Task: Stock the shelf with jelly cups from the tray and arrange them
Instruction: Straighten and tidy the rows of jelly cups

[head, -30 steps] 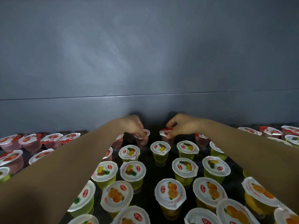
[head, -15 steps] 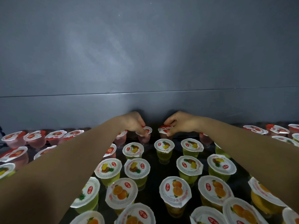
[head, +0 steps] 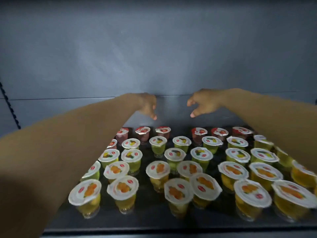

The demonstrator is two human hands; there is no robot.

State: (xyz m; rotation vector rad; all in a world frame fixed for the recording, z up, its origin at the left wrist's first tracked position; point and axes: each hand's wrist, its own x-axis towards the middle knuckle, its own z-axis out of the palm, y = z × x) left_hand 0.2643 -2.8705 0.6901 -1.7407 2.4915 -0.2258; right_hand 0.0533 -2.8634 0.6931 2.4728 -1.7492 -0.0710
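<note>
Hands, your left [head: 148,107] and right [head: 200,105], hover loosely curled and empty at 12 o'clock above the red jelly cups [head: 163,132], likely poised to straighten them.

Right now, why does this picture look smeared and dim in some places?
Head view: the near orange-lidded cups smear with motion blur, their lid print unreadable; light pools pale on the grey back wall, while the shelf floor between cups is dark; the wide lens bows the forearms outward; left hand and right hand are soft-edged.
</note>
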